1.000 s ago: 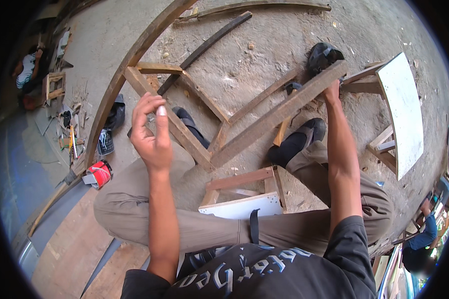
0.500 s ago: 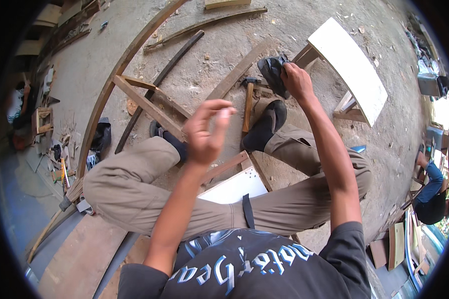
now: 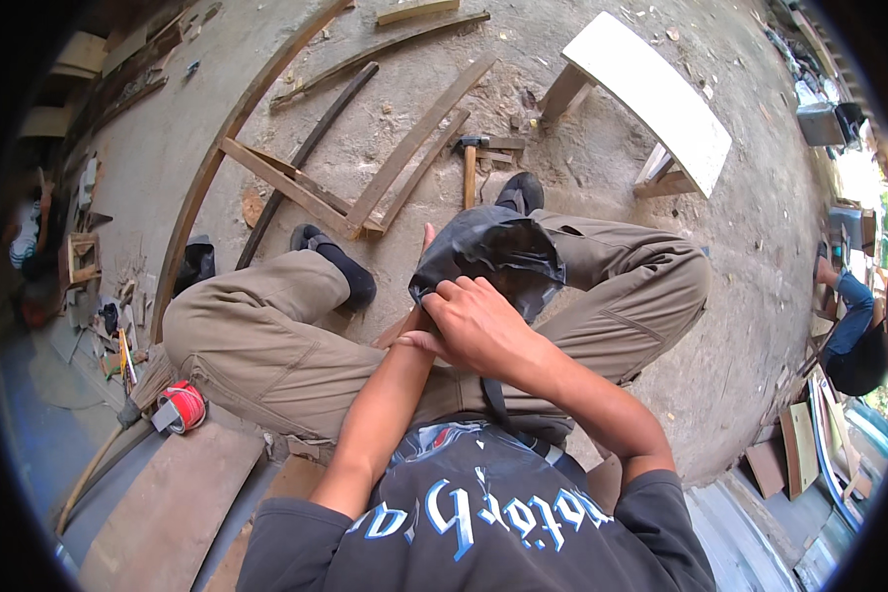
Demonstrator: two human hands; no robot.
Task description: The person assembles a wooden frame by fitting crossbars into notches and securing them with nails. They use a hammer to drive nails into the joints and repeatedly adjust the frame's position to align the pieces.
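As blk bag lies crosswise, we see R hand clasping its near edge, L hand part-hidden, grip unclear.

To the person's right I see good passage: bare floor between the right leg and the white-topped piece is open to a hand. Straight ahead, the black bag bulks in the way, a hammer lying beyond it. Forward-left, joined wooden bars obstruct reaching past the left foot.
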